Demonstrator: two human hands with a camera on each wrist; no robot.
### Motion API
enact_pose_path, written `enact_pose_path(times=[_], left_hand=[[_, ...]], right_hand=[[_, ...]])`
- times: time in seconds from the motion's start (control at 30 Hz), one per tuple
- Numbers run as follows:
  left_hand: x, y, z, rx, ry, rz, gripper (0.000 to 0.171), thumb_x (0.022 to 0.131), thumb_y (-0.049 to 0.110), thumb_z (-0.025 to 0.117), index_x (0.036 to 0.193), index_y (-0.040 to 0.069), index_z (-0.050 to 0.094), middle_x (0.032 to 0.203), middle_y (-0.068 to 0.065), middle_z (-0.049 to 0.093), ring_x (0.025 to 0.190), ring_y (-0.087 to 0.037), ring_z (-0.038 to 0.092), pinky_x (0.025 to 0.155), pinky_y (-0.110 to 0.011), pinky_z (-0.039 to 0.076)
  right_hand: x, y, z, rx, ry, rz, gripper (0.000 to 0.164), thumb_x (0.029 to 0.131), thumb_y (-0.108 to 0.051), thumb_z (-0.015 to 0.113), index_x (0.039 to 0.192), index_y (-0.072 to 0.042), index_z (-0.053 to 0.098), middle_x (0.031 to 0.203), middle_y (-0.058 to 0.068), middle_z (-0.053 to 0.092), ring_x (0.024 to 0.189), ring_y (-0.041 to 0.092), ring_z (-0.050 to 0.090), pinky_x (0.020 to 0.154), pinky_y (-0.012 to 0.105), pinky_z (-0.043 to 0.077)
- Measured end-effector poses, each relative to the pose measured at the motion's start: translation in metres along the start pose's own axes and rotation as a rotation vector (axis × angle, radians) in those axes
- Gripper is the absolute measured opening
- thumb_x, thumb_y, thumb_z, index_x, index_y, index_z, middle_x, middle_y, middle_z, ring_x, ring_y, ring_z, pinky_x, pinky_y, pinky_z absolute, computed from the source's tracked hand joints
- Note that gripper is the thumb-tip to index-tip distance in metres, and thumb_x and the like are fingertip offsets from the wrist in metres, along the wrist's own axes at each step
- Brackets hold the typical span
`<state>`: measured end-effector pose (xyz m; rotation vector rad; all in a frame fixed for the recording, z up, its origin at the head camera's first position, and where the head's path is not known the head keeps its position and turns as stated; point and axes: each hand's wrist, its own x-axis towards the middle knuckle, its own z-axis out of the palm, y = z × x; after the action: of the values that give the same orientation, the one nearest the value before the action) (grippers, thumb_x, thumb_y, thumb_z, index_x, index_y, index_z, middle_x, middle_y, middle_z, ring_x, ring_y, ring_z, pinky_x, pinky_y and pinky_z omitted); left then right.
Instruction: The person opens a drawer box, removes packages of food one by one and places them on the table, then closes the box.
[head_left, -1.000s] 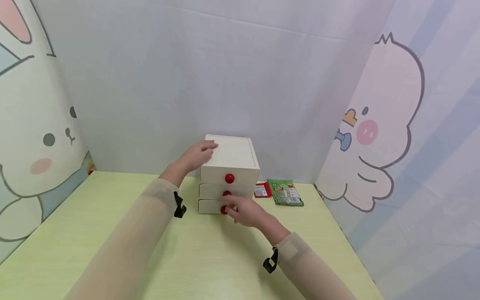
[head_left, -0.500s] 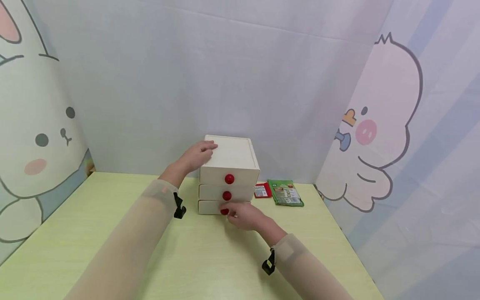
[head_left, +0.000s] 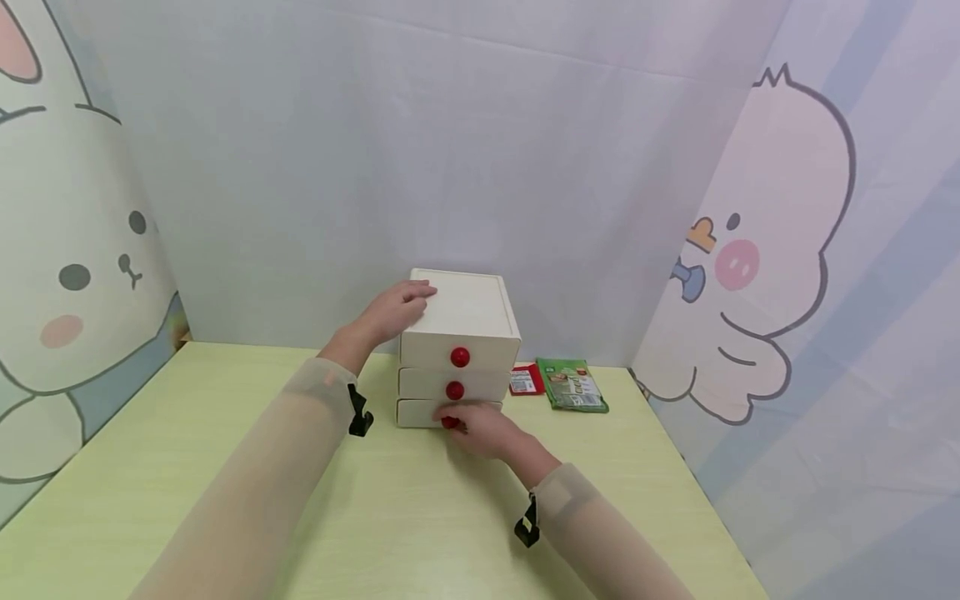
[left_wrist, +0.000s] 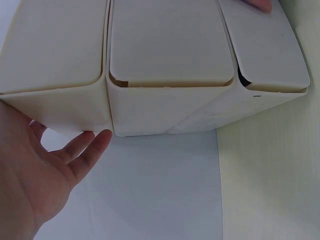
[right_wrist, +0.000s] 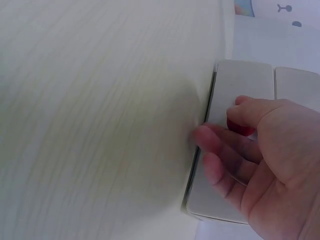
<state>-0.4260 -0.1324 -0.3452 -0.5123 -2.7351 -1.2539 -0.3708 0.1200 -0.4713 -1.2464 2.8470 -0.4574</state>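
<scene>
A small white cabinet (head_left: 471, 302) of three stacked drawers stands at the back of the table, each drawer with a round red knob. My left hand (head_left: 393, 312) rests on its top left edge, and in the left wrist view the fingers (left_wrist: 90, 155) lie against its side. At the bottom drawer (head_left: 417, 414), my right hand (head_left: 487, 430) pinches the lowest red knob (right_wrist: 241, 129), which its fingers partly cover in the right wrist view. The middle knob (head_left: 454, 390) and top knob (head_left: 460, 357) are untouched. All the drawers look pushed in.
Right of the cabinet lie a small red packet (head_left: 527, 380) and a green packet (head_left: 573, 385). The pale yellow table (head_left: 390, 517) ends at a grey curtain (head_left: 300, 208) behind. Cartoon-printed curtains flank both sides.
My right hand has moved slightly down and left, off the area of the middle knob, and its fingers have closed round the lowest knob. The left hand has stayed on the cabinet.
</scene>
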Motion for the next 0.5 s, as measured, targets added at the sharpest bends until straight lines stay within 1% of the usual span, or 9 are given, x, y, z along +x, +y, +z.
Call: enact_pose_path(times=[0.07, 0.23, 0.5], left_hand=[[0.0001, -0.0007, -0.0004, -0.003, -0.002, -0.001, 0.060, 0.110, 0.028, 0.036, 0.166, 0.012, 0.050, 0.182, -0.008, 0.031, 0.170, -0.038, 0.024, 0.135, -0.063, 0.026], [0.0003, -0.0008, -0.0001, 0.001, -0.003, 0.000, 0.060, 0.110, 0.027, 0.035, 0.166, 0.013, 0.050, 0.182, -0.007, 0.031, 0.170, -0.038, 0.023, 0.136, -0.063, 0.026], [0.0019, -0.0013, 0.0005, -0.001, 0.000, -0.003, 0.059, 0.110, 0.028, 0.037, 0.166, 0.012, 0.050, 0.181, -0.008, 0.032, 0.169, -0.038, 0.025, 0.136, -0.062, 0.026]], right_hand=[[0.0002, -0.0010, -0.0003, -0.001, 0.002, 0.000, 0.027, 0.106, -0.010, 0.071, 0.132, -0.015, 0.078, 0.125, 0.001, 0.079, 0.101, 0.013, 0.068, 0.098, 0.035, 0.061], [-0.0004, -0.0023, -0.0009, -0.007, -0.006, 0.007, 0.028, 0.106, -0.011, 0.071, 0.133, -0.016, 0.077, 0.126, 0.000, 0.079, 0.103, 0.012, 0.068, 0.099, 0.034, 0.061], [-0.0007, -0.0017, -0.0002, -0.012, 0.004, -0.007, 0.028, 0.105, -0.008, 0.072, 0.131, -0.014, 0.077, 0.120, 0.001, 0.079, 0.097, 0.012, 0.066, 0.094, 0.031, 0.061]])
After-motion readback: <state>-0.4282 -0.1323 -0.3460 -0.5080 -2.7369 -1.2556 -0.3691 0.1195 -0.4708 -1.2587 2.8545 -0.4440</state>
